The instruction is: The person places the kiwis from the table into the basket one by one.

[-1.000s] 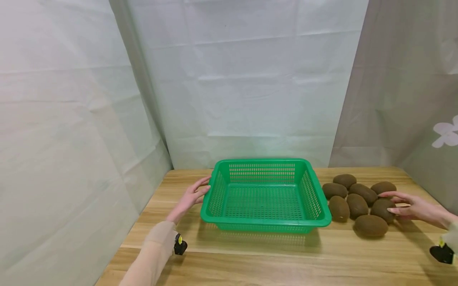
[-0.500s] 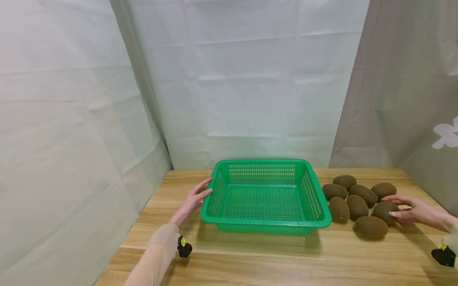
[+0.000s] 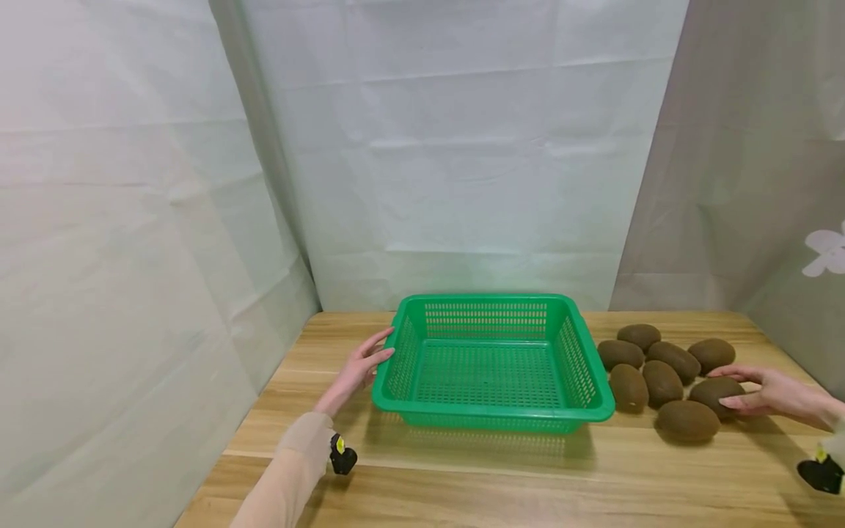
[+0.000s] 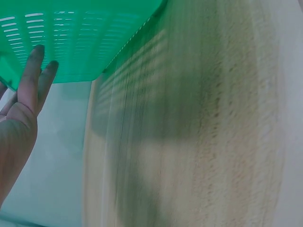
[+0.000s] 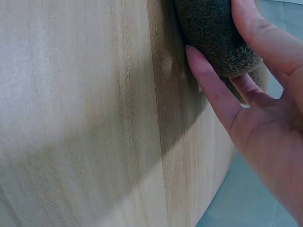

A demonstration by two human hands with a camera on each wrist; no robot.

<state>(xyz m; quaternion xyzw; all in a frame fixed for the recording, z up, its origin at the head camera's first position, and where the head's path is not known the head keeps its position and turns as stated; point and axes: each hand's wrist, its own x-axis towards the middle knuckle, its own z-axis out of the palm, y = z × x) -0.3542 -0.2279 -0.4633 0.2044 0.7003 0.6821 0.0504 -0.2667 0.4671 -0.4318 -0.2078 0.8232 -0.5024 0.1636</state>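
Observation:
Several brown, fuzzy kiwis lie grouped on the table to the right of a green plastic basket [image 3: 491, 367] in the head view. My right hand [image 3: 772, 391] grips the kiwi [image 3: 711, 394] at the group's right side, thumb and fingers on opposite sides of it. Up close in the right wrist view, the fuzzy kiwi [image 5: 213, 33] sits among the spread fingers. At the basket's left side, my left hand [image 3: 359, 367] has its fingertips right at the rim. The left wrist view shows straight fingers [image 4: 31, 78] against the slotted outer wall.
A kiwi [image 3: 688, 421] lies just in front of the gripped one, and another kiwi [image 3: 711, 355] lies behind it. The wooden table [image 3: 488, 484] ends at a white curtain [image 3: 462, 183] behind and a pale curtain [image 3: 132, 293] on the left.
The kiwi in my right hand has shifted slightly to the right, away from its neighbours. My left hand has moved slightly along the basket's rim. The basket stays put.

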